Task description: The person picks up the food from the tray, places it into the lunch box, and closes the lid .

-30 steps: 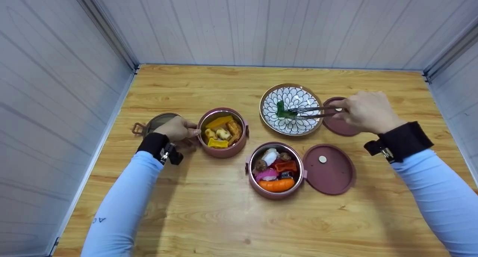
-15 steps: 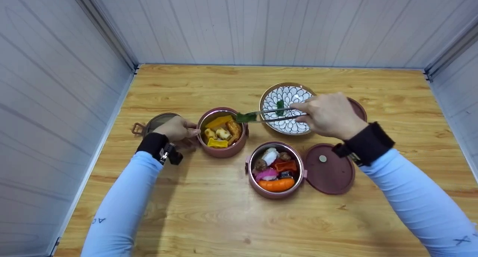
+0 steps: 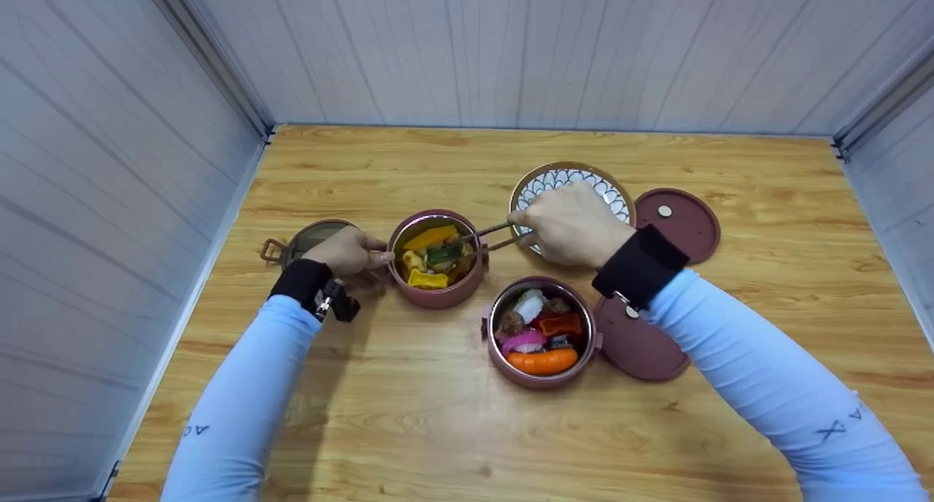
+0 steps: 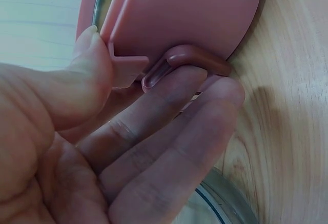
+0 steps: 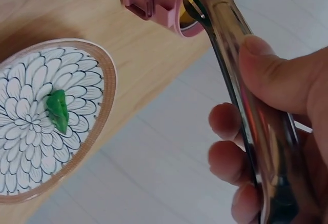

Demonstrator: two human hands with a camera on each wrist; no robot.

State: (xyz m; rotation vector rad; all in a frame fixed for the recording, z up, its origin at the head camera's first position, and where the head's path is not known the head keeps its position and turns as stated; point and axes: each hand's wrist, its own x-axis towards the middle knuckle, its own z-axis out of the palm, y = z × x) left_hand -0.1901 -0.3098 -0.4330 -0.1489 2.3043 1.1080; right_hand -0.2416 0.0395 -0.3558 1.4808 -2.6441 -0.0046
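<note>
My left hand (image 3: 339, 252) steadies the left pink lunch box (image 3: 432, 298). Its thumb lies on the rim and its fingers curl under the side clip (image 4: 197, 57). Inside the box are yellow, cream and brown toy foods. My right hand (image 3: 573, 223) grips metal tongs (image 5: 233, 44), whose tips are inside this box. Between the tips is a dark green leafy piece (image 3: 443, 254), over the other foods. Another green piece (image 5: 58, 111) lies on the petal-patterned plate (image 5: 108, 75), which my right hand partly covers in the head view.
A second pink lunch box (image 3: 540, 381) holds an orange carrot-like piece and other toy foods. Beside it lies a dark pink lid (image 3: 649, 349), with another lid (image 3: 686, 228) right of the plate. A clear-topped lid (image 3: 314, 236) sits partly under my left hand.
My right hand has moved left from the plate, carrying the green piece in the tongs into the left lunch box. The left hand has stayed at that box's side.
</note>
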